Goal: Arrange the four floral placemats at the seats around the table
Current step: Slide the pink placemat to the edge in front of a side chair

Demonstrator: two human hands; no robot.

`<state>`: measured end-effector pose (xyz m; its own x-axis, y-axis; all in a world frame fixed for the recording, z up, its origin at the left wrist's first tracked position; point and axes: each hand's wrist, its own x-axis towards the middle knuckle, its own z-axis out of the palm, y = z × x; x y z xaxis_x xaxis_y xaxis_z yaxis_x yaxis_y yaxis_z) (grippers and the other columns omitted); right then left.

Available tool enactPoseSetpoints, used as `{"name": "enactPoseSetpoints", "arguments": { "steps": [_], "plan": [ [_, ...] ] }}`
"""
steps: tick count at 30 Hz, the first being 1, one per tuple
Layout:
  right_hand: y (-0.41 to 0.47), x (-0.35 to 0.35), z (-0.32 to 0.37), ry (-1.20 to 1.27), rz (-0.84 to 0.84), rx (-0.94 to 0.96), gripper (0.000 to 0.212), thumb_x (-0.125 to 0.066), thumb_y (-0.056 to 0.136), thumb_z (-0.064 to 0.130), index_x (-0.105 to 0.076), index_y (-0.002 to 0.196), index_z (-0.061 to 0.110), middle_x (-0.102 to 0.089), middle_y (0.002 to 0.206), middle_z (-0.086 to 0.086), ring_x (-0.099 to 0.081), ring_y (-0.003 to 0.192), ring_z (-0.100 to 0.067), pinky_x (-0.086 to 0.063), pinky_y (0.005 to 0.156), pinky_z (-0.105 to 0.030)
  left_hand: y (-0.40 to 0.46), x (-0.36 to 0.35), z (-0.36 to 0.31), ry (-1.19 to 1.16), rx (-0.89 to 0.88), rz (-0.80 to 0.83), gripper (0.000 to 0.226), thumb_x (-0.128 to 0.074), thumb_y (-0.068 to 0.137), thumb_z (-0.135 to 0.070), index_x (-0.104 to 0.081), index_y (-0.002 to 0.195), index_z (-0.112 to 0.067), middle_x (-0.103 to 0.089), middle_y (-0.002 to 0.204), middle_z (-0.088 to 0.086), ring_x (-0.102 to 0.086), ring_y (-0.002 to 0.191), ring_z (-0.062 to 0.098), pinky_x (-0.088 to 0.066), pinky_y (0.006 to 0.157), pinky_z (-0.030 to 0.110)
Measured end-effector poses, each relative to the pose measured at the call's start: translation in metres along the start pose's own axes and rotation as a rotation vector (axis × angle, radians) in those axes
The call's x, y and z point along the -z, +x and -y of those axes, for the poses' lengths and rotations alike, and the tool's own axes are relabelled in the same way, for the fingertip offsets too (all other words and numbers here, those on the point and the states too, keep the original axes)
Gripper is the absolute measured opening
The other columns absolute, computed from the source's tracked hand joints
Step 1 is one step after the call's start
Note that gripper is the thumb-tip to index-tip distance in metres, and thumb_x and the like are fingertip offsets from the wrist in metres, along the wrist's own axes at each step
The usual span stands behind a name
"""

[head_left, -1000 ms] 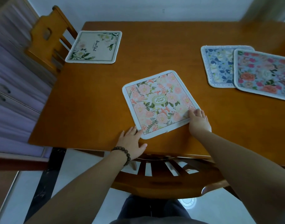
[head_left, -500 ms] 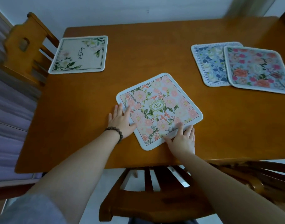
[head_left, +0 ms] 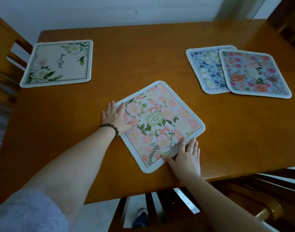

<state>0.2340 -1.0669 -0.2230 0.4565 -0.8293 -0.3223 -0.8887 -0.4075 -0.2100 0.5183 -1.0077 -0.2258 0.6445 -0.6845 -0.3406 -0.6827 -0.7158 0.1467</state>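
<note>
Far left on the wooden counter (head_left: 143, 56): cream placemat (head_left: 58, 63), beside a chair (head_left: 2, 52). Near centre: pink floral placemat (head_left: 161, 124), lying askew. Left hand (head_left: 117, 118), fingers spread, presses flat on its left corner; right hand (head_left: 187, 158) lies flat at its near edge. Neither grip closes around anything. Far right: blue placemat (head_left: 206, 69), partly overlapped by rose placemat (head_left: 254, 73).

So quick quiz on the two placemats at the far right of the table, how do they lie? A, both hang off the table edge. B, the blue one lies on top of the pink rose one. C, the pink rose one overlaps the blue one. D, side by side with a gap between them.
C: the pink rose placemat covers the right side of the blue placemat, whose border vanishes under it; both lie fully on the table.
</note>
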Motion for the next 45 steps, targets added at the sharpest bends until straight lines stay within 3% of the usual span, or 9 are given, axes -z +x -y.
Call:
{"name": "enactPoseSetpoints", "arguments": {
  "steps": [6,13,19,30,33,38,42,45],
  "plan": [
    [0.007,0.004,-0.005,0.014,0.044,0.038,0.114,-0.046,0.076,0.077,0.012,0.151,0.015,0.019,0.155,-0.024,0.019,0.143,-0.034,0.008,0.115,-0.042,-0.012,0.002,0.004,0.003,0.019,-0.011,0.109,-0.044,0.067,-0.087,-0.004,0.151,-0.03,0.002,0.159,0.013,0.001,0.146,0.03,-0.009,0.115,0.049],
    [0.031,0.033,-0.024,-0.015,0.185,0.142,0.112,-0.061,0.077,0.066,0.011,0.151,0.022,0.022,0.156,-0.015,0.021,0.143,-0.029,0.006,0.115,-0.042,-0.063,-0.017,0.009,-0.03,0.118,0.005,0.112,-0.046,0.064,-0.088,-0.003,0.151,-0.031,0.003,0.159,0.015,-0.001,0.145,0.033,-0.013,0.114,0.049],
    [0.029,0.038,-0.044,0.04,0.192,0.168,0.08,-0.047,0.09,0.058,-0.001,0.151,0.033,0.011,0.159,-0.014,0.015,0.145,-0.028,0.001,0.116,-0.044,-0.118,-0.039,0.003,-0.085,0.142,0.026,0.114,-0.04,0.062,-0.092,-0.002,0.151,-0.032,0.007,0.16,0.011,0.004,0.145,0.031,-0.011,0.114,0.05],
    [0.005,0.035,-0.07,-0.012,0.202,0.248,0.081,-0.038,0.088,0.066,-0.001,0.15,0.031,0.007,0.158,-0.018,0.009,0.146,-0.032,-0.001,0.117,-0.045,-0.188,-0.059,-0.032,-0.089,0.23,0.106,0.117,-0.047,0.065,-0.086,0.005,0.152,-0.028,0.011,0.159,0.012,0.006,0.145,0.031,-0.01,0.115,0.048],
    [-0.003,0.039,-0.074,-0.012,0.233,0.264,0.09,-0.04,0.083,0.073,-0.002,0.151,0.03,0.008,0.158,-0.019,0.011,0.146,-0.031,-0.002,0.117,-0.044,-0.201,-0.063,-0.039,-0.089,0.26,0.128,0.118,-0.048,0.065,-0.086,0.007,0.151,-0.027,0.011,0.159,0.013,0.006,0.145,0.031,-0.01,0.115,0.047],
    [-0.011,0.044,-0.075,-0.02,0.275,0.293,0.107,-0.062,0.072,0.07,0.0,0.15,0.031,0.013,0.157,-0.02,0.012,0.145,-0.034,-0.004,0.118,-0.046,-0.215,-0.06,-0.05,-0.089,0.246,0.103,0.109,-0.055,0.069,-0.078,-0.012,0.151,-0.021,-0.011,0.156,0.015,-0.01,0.142,0.034,-0.022,0.111,0.046],
    [-0.01,0.05,-0.076,0.022,0.274,0.305,0.11,-0.07,0.066,0.067,-0.006,0.148,0.033,0.013,0.157,-0.02,0.012,0.145,-0.034,-0.004,0.117,-0.046,-0.223,-0.057,-0.059,-0.024,0.247,0.02,0.089,-0.054,0.07,-0.078,-0.036,0.135,-0.019,-0.04,0.133,0.011,-0.035,0.123,0.029,-0.036,0.097,0.04],
    [-0.007,0.053,-0.08,0.036,0.258,0.28,0.115,-0.068,0.066,0.069,-0.001,0.15,0.028,0.01,0.158,-0.019,0.011,0.145,-0.032,-0.004,0.118,-0.045,-0.226,-0.057,-0.055,-0.031,0.28,-0.036,0.094,-0.057,0.067,-0.077,-0.03,0.137,-0.02,-0.04,0.135,0.011,-0.036,0.123,0.028,-0.036,0.098,0.041]
  ]
}}
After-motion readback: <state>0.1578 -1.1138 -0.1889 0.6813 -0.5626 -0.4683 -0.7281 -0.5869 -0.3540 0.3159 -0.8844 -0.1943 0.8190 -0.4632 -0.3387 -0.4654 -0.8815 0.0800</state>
